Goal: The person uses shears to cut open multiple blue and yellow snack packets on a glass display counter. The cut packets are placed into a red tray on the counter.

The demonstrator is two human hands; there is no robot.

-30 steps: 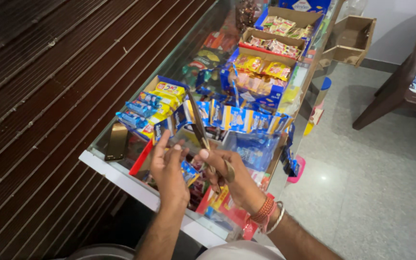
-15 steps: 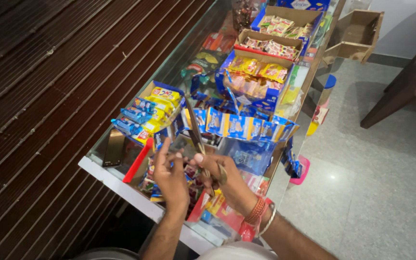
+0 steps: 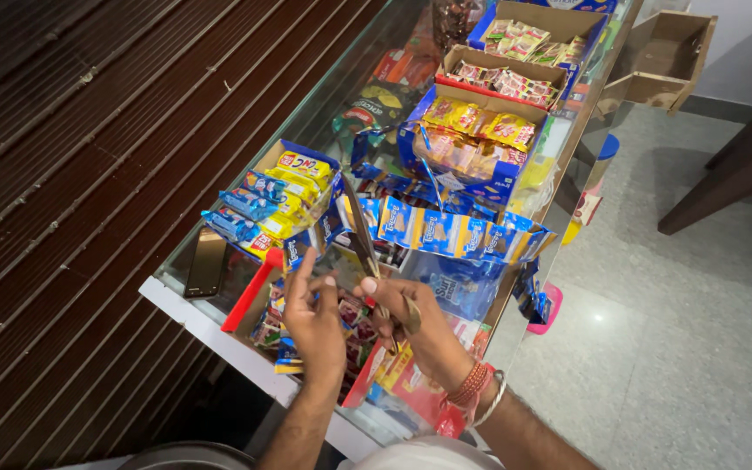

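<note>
My left hand [image 3: 317, 324] and my right hand [image 3: 421, 335] meet over the near end of a glass counter [image 3: 186, 306]. Between them they hold a small stack of flat greenish paper sheets [image 3: 339, 265], possibly banknotes. One dark sheet [image 3: 360, 224] stands up edge-on from the stack. My left fingers are raised against the sheets' left side, and my right thumb and fingers pinch the right side. A small brass-coloured piece [image 3: 411, 315] shows at my right fingers; I cannot tell what it is. Red threads and a metal bangle [image 3: 479, 389] circle my right wrist.
On the counter lie a dark phone [image 3: 206, 261], a red strip [image 3: 250, 292], an open box of blue and yellow snack packs [image 3: 282, 196], a strip of blue biscuit packs [image 3: 454, 235] and further snack boxes [image 3: 472, 130]. A wooden drawer [image 3: 665, 54], brown chair [image 3: 741, 165] and tiled floor are at right.
Both hands stay together over the same spot, holding the sheets. My left fingers have shifted up along the stack, and the view has moved slightly.
</note>
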